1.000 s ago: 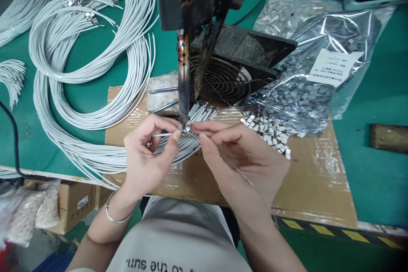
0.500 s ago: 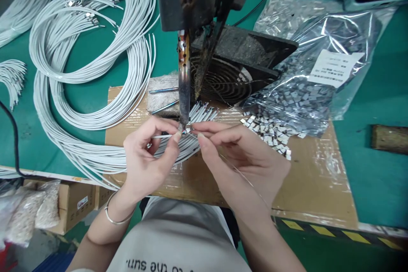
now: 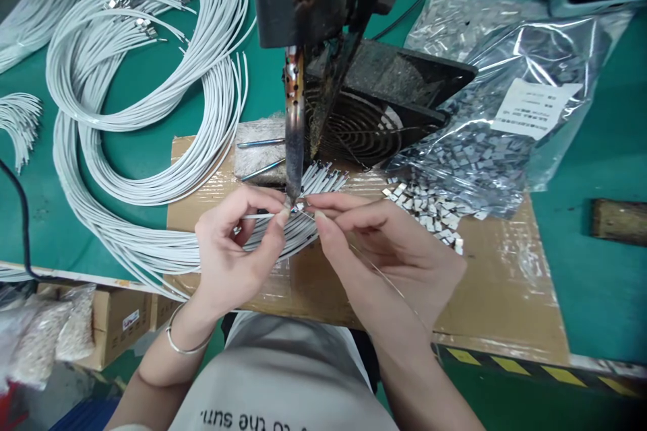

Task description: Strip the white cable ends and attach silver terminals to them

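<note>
At the tip of a fixed soldering iron (image 3: 294, 161), my left hand (image 3: 232, 249) pinches the end of a white cable (image 3: 257, 216) between thumb and fingers. Across from it, my right hand (image 3: 389, 249) is closed on a thin solder wire (image 3: 379, 271), which trails back over the palm to the wrist. A small shiny metal connector (image 3: 300, 205) sits between the two sets of fingertips, by my right index finger. Exactly how it meets the cable is too small to make out. Below the tip, a bundle of white cables (image 3: 166, 246) runs behind my left hand.
A black fan (image 3: 364, 124) stands behind the iron. Loose metal connectors (image 3: 429, 212) lie on the cardboard (image 3: 495, 283), beside a labelled plastic bag (image 3: 536, 67) of more. Coiled white cables (image 3: 136, 111) fill the left side. Tweezers-like metal rods (image 3: 263, 170) rest on a pale pad (image 3: 247, 156).
Both hands stay almost still at the iron tip. My right hand and the iron appear shifted very slightly to the right in view.
</note>
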